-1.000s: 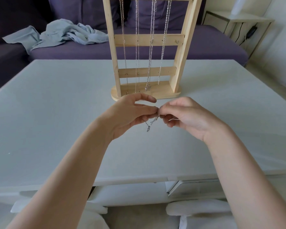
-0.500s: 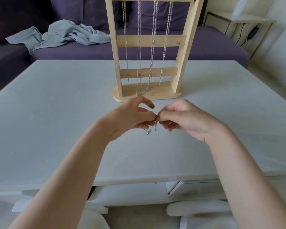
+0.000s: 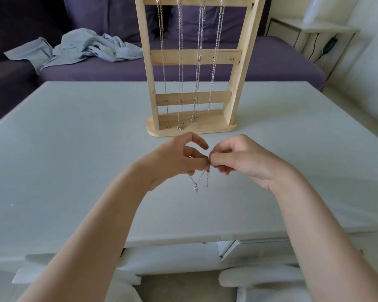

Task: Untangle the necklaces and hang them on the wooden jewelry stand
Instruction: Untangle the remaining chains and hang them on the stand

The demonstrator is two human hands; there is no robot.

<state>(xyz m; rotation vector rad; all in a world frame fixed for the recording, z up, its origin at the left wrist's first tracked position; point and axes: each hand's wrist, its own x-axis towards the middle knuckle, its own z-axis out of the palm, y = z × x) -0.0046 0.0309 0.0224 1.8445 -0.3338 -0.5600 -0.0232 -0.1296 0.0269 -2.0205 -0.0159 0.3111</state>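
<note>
A thin silver necklace [image 3: 197,182] with a small pendant dangles between my two hands above the white table [image 3: 74,162]. My left hand [image 3: 179,159] pinches its chain from the left; my right hand [image 3: 238,159] pinches it from the right, fingertips almost touching. A short chain end hangs beside the pendant. Just behind my hands stands the wooden jewelry stand [image 3: 194,57], upright, with several silver chains [image 3: 198,62] hanging from its top bar down to the base.
A purple sofa [image 3: 271,62] runs behind the table, with a crumpled light-blue cloth [image 3: 85,49] on its left seat. A white side table [image 3: 314,33] with a cable stands at the far right. White chair parts [image 3: 260,277] show below the table's near edge.
Both hands stay pinched together on the necklace and sit slightly nearer me. More chain hangs below my fingers, with the pendant and a loose end apart.
</note>
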